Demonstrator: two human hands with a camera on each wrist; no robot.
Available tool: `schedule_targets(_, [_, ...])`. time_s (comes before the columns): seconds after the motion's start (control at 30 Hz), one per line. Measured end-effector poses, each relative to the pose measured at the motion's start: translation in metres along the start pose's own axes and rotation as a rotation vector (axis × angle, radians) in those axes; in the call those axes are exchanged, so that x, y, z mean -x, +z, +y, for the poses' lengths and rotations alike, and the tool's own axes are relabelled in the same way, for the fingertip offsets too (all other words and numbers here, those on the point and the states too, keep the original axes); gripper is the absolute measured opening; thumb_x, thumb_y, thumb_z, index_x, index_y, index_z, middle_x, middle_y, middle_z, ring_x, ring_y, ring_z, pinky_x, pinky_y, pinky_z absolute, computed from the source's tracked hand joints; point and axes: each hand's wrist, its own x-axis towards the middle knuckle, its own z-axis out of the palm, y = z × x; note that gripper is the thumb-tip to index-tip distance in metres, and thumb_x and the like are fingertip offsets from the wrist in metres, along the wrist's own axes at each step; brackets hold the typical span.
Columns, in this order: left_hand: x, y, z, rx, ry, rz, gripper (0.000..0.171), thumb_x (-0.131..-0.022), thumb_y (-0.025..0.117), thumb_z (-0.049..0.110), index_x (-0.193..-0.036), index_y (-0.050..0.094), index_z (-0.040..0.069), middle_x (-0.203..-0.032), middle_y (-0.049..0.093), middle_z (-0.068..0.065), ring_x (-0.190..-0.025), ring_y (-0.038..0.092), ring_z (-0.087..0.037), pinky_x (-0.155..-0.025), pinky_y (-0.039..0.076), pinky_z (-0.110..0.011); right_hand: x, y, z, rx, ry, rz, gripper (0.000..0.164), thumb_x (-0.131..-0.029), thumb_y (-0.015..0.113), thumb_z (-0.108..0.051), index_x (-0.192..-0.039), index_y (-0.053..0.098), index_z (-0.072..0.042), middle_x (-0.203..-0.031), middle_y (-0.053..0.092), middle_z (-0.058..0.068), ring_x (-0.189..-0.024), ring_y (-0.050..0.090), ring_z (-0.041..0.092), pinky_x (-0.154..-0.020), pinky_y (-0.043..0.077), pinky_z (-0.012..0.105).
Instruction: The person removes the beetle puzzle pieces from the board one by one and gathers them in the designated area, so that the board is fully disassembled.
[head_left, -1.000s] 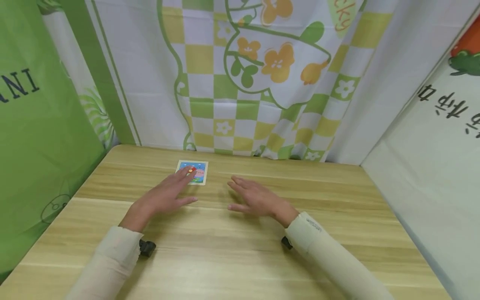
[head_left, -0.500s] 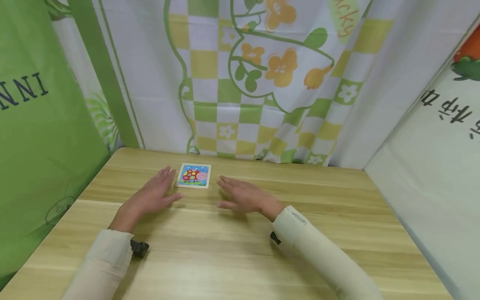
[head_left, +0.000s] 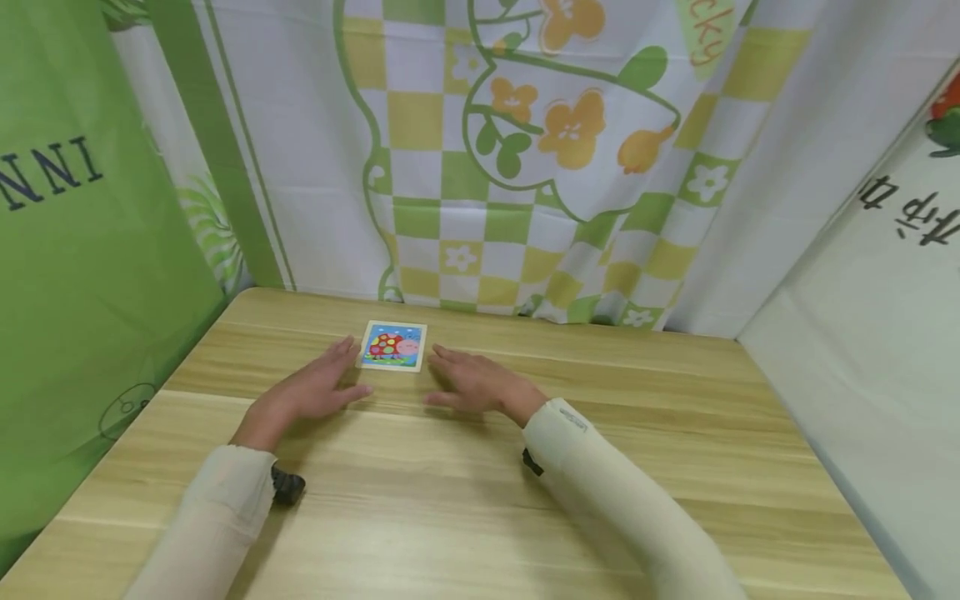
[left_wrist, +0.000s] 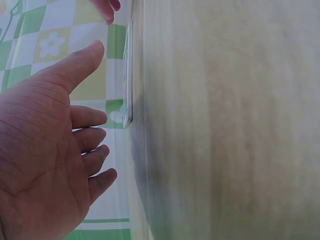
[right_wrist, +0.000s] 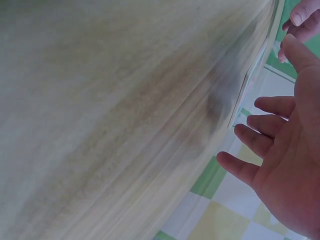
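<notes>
A square picture board (head_left: 393,347) with a red spotted ladybug on a blue ground and a pale border lies flat on the wooden table, near its back edge. Just left of it is my left hand (head_left: 311,387), fingers extended and fingertips right at the board's left side. My right hand (head_left: 480,383) is at the opposite side, its fingertips close to the right edge. In the left wrist view the board (left_wrist: 127,80) appears edge-on beyond the relaxed fingers. The right wrist view shows the palm and spread fingers (right_wrist: 255,142) holding nothing.
The wood-grain table (head_left: 420,500) fills the foreground. A checkered cloth curtain (head_left: 480,225) hangs at its back edge. Green fabric (head_left: 97,275) stands along the left side and a white printed cloth (head_left: 870,350) along the right.
My left hand has moved off the board to its left side, uncovering the ladybug picture. My right hand has come leftward to the board's right edge. The head view has shifted slightly.
</notes>
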Motion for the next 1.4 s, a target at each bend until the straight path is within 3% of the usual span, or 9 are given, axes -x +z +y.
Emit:
schedule_targets(0.27, [-0.004,0.000,-0.001,0.029,-0.004,-0.027,0.083,-0.104,0.060,0.037,-0.154,0.022,-0.017,-0.162,0.010,-0.036,-0.150,0.009,-0.051,-0.119,0.011,-0.060,-0.015,0.002,-0.006,0.031,0.013,-0.044,0.086,-0.104,0.049,-0.059,-0.163,0.022,-0.004,-0.169,0.016,0.016,-0.154,0.019,0.028,-0.121,0.020,0.041])
schedule_targets(0.5, [-0.003,0.003,0.001,0.061,-0.043,-0.078,0.084,-0.105,0.058,0.041,-0.157,0.020,-0.013,-0.164,0.007,-0.033,-0.150,0.011,-0.050,-0.119,0.011,-0.059,-0.017,0.007,-0.007,0.031,0.040,-0.086,0.087,-0.104,0.045,-0.062,-0.164,0.020,-0.004,-0.170,0.012,0.014,-0.154,0.016,0.026,-0.121,0.017,0.037])
schedule_targets(1.03, [-0.003,0.002,0.000,-0.014,-0.055,-0.090,0.082,-0.105,0.057,0.044,-0.157,0.026,-0.011,-0.164,0.013,-0.031,-0.149,0.017,-0.051,-0.118,0.016,-0.060,-0.023,0.008,-0.012,0.071,0.051,-0.119,0.089,-0.102,0.043,-0.066,-0.164,0.022,-0.007,-0.171,0.012,0.010,-0.155,0.015,0.023,-0.121,0.018,0.036])
schedule_targets(1.4, [-0.005,0.000,0.005,-0.028,-0.027,-0.095,0.076,-0.105,0.059,0.037,-0.156,0.028,-0.011,-0.164,0.018,-0.029,-0.149,0.018,-0.050,-0.118,0.017,-0.060,-0.018,0.004,-0.010,0.049,0.061,-0.115,0.087,-0.103,0.044,-0.065,-0.164,0.023,-0.006,-0.170,0.016,0.011,-0.154,0.016,0.024,-0.121,0.017,0.036])
